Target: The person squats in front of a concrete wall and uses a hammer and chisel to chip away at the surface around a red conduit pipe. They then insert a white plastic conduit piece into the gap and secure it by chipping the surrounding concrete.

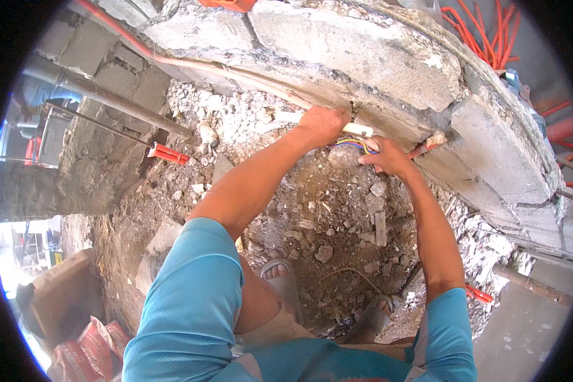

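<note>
The left hand (pixel 325 125) has its grip around a white tube (pixel 358 130), the right hand (pixel 390 156) pinching coloured wires (pixel 356 142)

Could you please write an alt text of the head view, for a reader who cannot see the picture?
A person's left hand holds a white tube, while the right hand is at thin coloured wires beside a rough concrete wall. Below are rubble-covered ground and the person's feet in sandals.
</note>
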Demonstrator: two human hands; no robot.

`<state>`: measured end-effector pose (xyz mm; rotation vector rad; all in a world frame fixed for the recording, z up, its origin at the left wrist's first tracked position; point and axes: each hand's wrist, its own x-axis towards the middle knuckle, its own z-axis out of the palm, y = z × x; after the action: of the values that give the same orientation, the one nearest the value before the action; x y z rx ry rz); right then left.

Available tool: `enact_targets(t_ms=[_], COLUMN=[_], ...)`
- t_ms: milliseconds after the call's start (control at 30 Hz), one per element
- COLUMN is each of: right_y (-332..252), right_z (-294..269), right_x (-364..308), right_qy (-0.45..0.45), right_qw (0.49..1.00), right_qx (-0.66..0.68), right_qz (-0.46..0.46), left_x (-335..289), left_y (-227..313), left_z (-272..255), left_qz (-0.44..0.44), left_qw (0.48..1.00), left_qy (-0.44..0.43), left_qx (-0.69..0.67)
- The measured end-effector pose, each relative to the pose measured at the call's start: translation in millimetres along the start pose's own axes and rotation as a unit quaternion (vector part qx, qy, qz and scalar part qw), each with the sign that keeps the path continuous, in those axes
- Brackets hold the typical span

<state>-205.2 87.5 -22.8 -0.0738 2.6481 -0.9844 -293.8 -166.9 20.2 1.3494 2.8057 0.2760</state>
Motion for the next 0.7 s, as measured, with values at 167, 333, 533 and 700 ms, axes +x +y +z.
enact_targets(t_ms=[167,333,533,700], right_y=[-4,-11,-30,-27], right_z=[15,16,-15,-31], right_x=[12,0,-35,-69], right_qy=[0.148,0.185,0.2,0.261], right_qw=[0.987,0.977,0.951,0.91], right_qx=[-0.048,-0.105,-0.211,-0.276], right_qz=[0.029,-0.008,-0.104,-0.167], left_x=[16,13,12,17], left_y=[7,3,8,23], left_z=[-1,6,0,-16], left_qz=[-0.043,-0.032,-0.023,-0.026], left_qw=[0.999,0.999,0.998,0.999], left_qy=[0.001,0.042,0.052,0.034], left_qx=[0.029,-0.004,-0.004,-0.01])
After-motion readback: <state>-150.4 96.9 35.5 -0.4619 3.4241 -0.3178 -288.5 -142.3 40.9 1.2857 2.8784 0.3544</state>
